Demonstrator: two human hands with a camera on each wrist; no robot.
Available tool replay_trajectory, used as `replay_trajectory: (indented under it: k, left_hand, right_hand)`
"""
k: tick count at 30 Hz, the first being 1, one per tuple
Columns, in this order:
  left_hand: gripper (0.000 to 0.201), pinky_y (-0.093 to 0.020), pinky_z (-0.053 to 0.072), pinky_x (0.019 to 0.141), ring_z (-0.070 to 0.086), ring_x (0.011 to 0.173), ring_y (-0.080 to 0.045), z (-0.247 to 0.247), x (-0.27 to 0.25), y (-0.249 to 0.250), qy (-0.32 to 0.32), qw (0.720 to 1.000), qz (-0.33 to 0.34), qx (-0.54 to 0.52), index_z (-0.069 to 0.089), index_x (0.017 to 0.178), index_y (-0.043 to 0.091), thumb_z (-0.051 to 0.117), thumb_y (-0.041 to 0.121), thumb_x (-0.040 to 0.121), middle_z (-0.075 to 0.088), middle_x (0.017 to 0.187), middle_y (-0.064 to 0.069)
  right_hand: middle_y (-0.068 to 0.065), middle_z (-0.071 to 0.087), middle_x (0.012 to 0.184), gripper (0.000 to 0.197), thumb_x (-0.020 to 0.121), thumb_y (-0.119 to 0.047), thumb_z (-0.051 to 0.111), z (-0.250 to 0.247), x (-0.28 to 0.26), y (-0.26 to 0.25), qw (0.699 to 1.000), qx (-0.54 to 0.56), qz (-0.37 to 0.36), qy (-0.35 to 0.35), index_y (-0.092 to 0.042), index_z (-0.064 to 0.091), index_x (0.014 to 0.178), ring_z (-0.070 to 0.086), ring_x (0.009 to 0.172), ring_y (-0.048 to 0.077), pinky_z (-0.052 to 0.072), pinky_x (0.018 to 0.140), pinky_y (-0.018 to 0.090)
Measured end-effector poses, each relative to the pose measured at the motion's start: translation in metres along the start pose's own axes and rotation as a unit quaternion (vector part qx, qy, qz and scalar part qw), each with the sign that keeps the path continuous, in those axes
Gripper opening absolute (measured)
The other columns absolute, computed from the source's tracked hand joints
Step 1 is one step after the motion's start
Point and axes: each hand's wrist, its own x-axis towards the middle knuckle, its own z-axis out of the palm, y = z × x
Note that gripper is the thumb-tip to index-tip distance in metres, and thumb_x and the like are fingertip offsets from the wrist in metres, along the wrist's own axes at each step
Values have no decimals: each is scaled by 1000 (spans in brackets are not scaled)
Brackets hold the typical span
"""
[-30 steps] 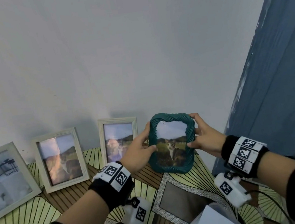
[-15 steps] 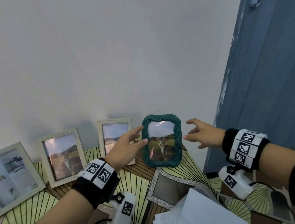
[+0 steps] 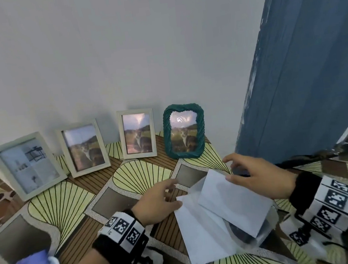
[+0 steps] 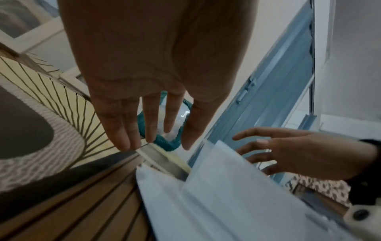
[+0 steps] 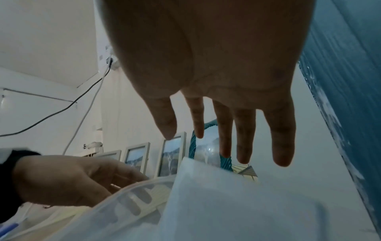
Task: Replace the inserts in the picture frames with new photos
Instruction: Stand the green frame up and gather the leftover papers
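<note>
Far left, a pale frame (image 3: 25,166) leans on the wall with a grey layout insert, no cat photo. Next to it stand two more pale frames (image 3: 83,148) (image 3: 137,133), both showing the cat photo. Right of those, the green frame (image 3: 184,131) stands upright against the wall, cat photo in, nobody touching it.

Nearer the person, the left hand (image 3: 155,202) hovers with fingers straight and spread, holding nothing, its tips at the edge of the white sheets (image 3: 204,226). The right hand (image 3: 260,178) is over the upper corner of the top sheet (image 3: 232,203), fingers loosely extended; whether the thumb actually touches the paper cannot be told. No grasp visible.

Judgement: the green frame looks finished; the step in hand is fetching the next photo from the pile. The far-left frame seems the one left. The next move calls for parting a single sheet from the stack.

Against half a second ago: both hands have pulled back from beside the green frame and dropped to the papers; the frame stands alone.
</note>
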Motion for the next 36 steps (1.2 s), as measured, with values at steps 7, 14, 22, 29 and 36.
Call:
replay_trajectory:
  k: [7,14,22,29,36]
  left_hand:
    - [50,-37,48,89,54,104,-24,18,13,8,-42,977,8,210,58,116,17,78,37,75,57,110,-4]
    - [62,-29,48,83,56,99,-20,21,29,20,-43,966,-42,253,58,115,15,88,37,66,58,113,-1]
    - [59,-29,49,78,62,102,-24,20,34,27,-62,964,-83,245,60,116,9,88,32,69,65,113,-5]
    - [69,-33,49,90,57,110,-24,26,31,21,-48,967,-76,239,48,127,13,85,30,71,58,122,-4]
    - [59,-35,52,84,58,99,-23,15,19,10,-34,969,-76,234,43,118,17,82,23,73,60,114,-4]
  right_hand:
    - [-10,57,121,54,89,-17,64,24,-35,27,998,41,40,-3,-33,43,136,58,107,8,51,80,18]
    - [-20,59,104,67,79,7,55,44,-49,39,998,48,30,40,-44,42,120,55,92,-13,41,65,2]
    - [-7,63,108,70,80,7,48,56,-54,39,995,20,52,80,-43,40,128,58,100,16,55,85,41]
    - [-5,62,105,70,78,8,48,60,-55,41,993,21,53,105,-41,41,127,56,94,15,53,78,34]
    - [-5,62,109,68,81,6,52,61,-58,39,993,9,54,109,-39,40,130,56,100,18,53,86,38]
